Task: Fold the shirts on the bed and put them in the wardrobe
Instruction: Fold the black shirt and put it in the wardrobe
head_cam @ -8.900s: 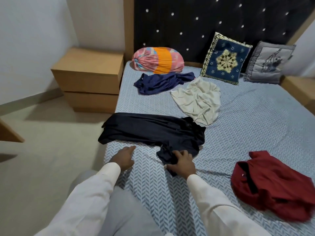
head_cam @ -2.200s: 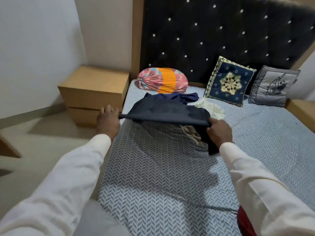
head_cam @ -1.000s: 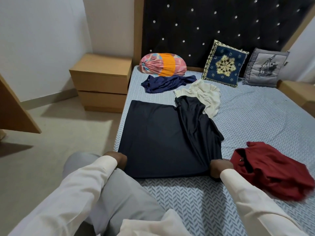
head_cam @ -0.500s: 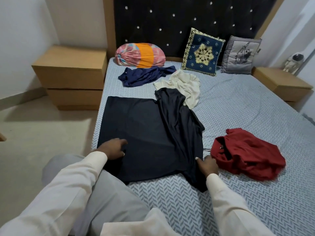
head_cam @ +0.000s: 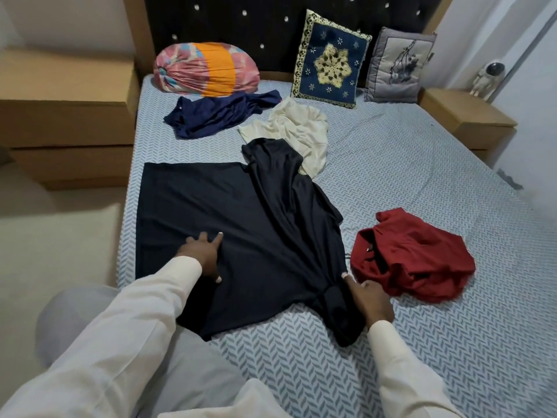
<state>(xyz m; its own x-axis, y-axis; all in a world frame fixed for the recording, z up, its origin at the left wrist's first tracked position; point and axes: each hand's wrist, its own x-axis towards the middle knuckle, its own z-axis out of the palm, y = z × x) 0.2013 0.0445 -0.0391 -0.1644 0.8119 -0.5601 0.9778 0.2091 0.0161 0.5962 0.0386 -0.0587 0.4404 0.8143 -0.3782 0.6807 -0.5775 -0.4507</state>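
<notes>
The left hand (head_cam: 201,255) lies flat on the black shirt (head_cam: 241,212), fingers spread and straight, gripping nothing. The right hand (head_cam: 370,300) rests on the bunched right edge of the same shirt, index finger extended. Whether it pinches the fabric cannot be determined.

The black shirt is spread on the near left part of the bed (head_cam: 422,164), its left half smooth and its right half creased. A crumpled red shirt (head_cam: 413,254) lies just beside the right hand. Farther back, a cream shirt (head_cam: 298,131) touches the black shirt's far end, with a navy shirt (head_cam: 217,116) to its left. A pink-and-orange bolster (head_cam: 208,69), a blue embroidered cushion (head_cam: 330,60) and a grey cushion (head_cam: 398,66) stand against the headboard (head_cam: 241,16).
</notes>
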